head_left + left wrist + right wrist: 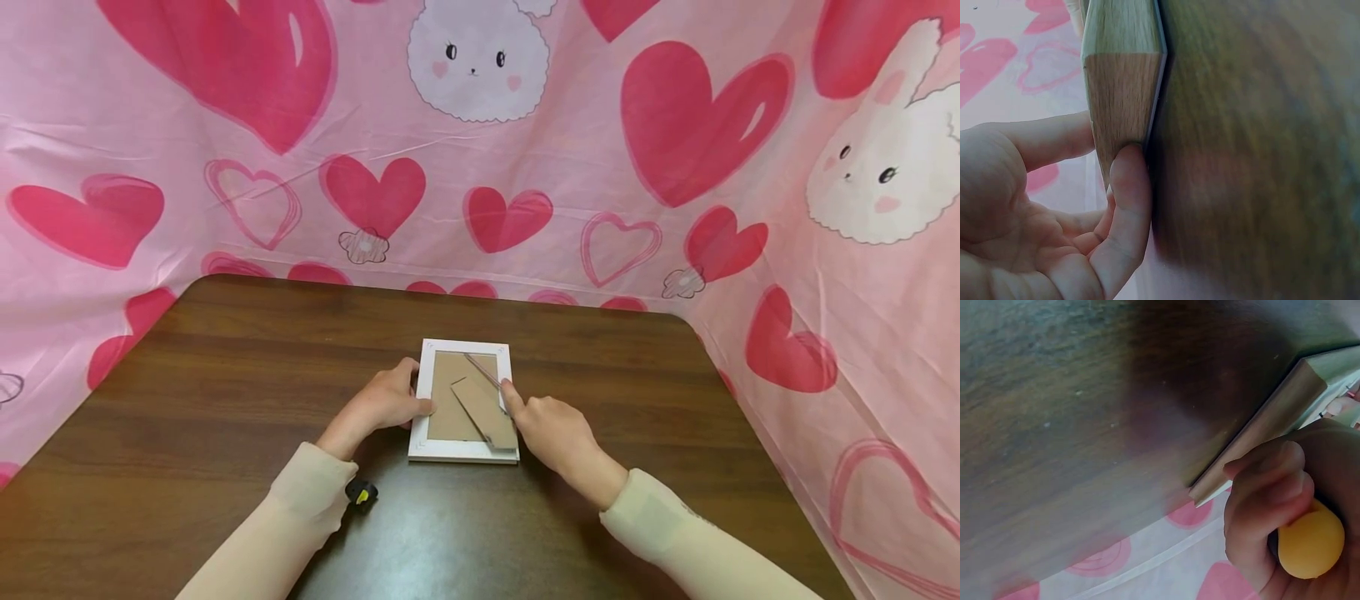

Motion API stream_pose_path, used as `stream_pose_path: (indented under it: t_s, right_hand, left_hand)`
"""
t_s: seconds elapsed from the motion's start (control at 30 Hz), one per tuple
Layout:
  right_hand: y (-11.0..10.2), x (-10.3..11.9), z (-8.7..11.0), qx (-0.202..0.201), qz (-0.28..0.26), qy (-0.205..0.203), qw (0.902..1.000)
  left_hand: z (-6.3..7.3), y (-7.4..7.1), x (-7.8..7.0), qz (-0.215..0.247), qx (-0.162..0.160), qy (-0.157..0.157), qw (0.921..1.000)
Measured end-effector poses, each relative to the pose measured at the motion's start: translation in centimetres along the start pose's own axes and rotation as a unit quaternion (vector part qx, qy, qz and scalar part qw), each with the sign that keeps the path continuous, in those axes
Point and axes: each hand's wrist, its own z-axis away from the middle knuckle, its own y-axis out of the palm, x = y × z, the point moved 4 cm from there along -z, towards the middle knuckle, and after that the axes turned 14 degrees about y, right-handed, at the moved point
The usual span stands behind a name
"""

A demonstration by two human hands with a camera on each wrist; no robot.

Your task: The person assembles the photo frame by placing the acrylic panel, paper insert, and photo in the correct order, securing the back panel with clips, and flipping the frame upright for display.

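Note:
A white picture frame (462, 450) lies face down on the table, showing its brown backing board (450, 367) and slanted easel stand (480, 408). My left hand (384, 400) grips the frame's left edge, thumb on top and fingers against the side. In the left wrist view, a fingertip (1130, 172) presses the frame's wooden side (1121, 94). Wrapped round a screwdriver, my right hand (555, 425) is at the frame's right edge. The screwdriver's yellow handle end (1311, 545) shows in the right wrist view; its thin metal shaft (482, 370) reaches over the backing board's upper right.
A small black-and-yellow object (362, 496) sits on the dark wooden table (225, 417) beside the left sleeve (311, 479). Pink fabric (450, 275) with hearts and rabbits hangs round the table's back and sides.

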Motion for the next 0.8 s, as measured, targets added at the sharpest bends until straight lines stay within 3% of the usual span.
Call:
stream_pose_path:
  t_s: [0.43, 0.8]
  right_hand:
    - [0.18, 0.1, 0.27, -0.021, -0.007, -0.002, 0.9998]
    - [0.52, -0.51, -0.07, 0.026, -0.01, -0.01, 0.9996]
  left_hand:
    - [0.02, -0.02, -0.18, -0.005, 0.0, -0.002, 1.0]
    - [0.16, 0.06, 0.0, -0.005, 0.004, -0.001, 1.0]
